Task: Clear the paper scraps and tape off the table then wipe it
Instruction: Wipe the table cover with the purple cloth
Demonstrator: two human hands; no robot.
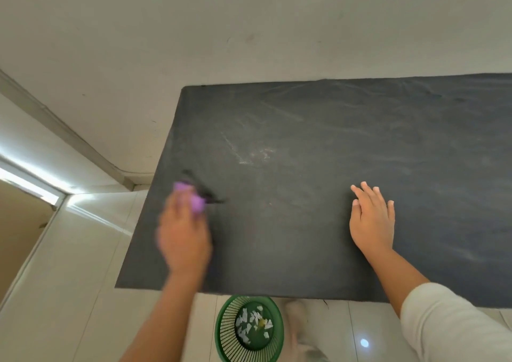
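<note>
Dark grey cloth covers the table [332, 128], and its surface shows faint pale smears near the middle. The left hand [184, 237] is over the left part of the table, close to the left edge. It is blurred. It grips a small purple cloth [194, 199], which sticks out past the fingers and touches the table top. How exactly the fingers lie around the cloth I cannot tell, because of the blur. A dark, wet-looking streak is on the table just beside the purple cloth.

The right hand [371, 220] rests flat on the table, palm down, well apart from the left hand. Its fingers are straight and a little spread, and it holds nothing. The right forearm comes from a light sleeve [443, 325] at the lower right corner.

On the white tile floor, just beside the near edge of the table, stands a green basket [224, 331] with open slats. White paper scraps [245, 325] lie in its bottom, with one small yellowish piece among them. A foot [300, 331] of the person is seen to the right of the basket. Behind the table is a plain light wall.
</note>
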